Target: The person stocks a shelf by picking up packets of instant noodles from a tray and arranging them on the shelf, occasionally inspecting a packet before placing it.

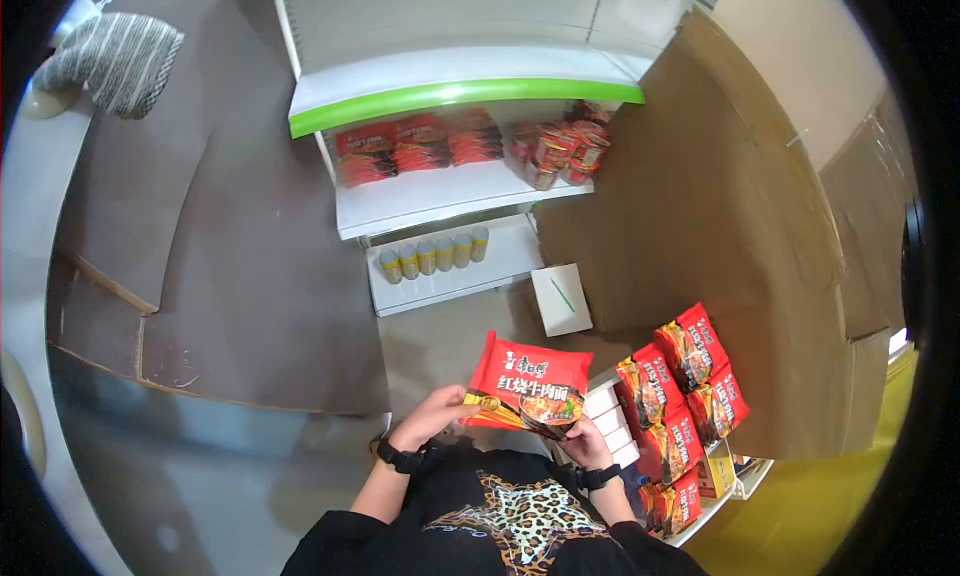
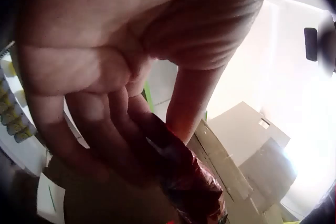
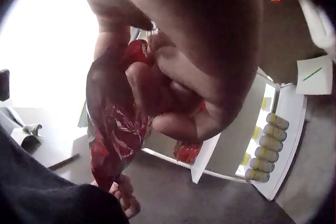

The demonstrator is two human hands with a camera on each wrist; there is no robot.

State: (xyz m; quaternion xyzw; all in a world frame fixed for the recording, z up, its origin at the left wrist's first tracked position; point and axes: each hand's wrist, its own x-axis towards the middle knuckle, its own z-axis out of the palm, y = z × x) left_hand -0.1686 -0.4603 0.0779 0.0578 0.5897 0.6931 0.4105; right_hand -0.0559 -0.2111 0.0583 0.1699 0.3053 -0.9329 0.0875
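A red packet of instant noodles is held up in front of the body, its printed front with a noodle bowl picture facing the head camera. At its left edge my left hand pinches it between thumb and fingers. My right hand grips the lower right corner. In the left wrist view the crinkled packet sits between thumb and fingers, which are partly in shadow. The right wrist view shows the fingers curled against the packet's dark, shiny side, with the left hand at its far end.
Several matching noodle packets lie in a white cart or rack at the right. Ahead, a shelf carries red packets and noodle cups; a lower shelf holds several cans. A white box stands beside brown cardboard.
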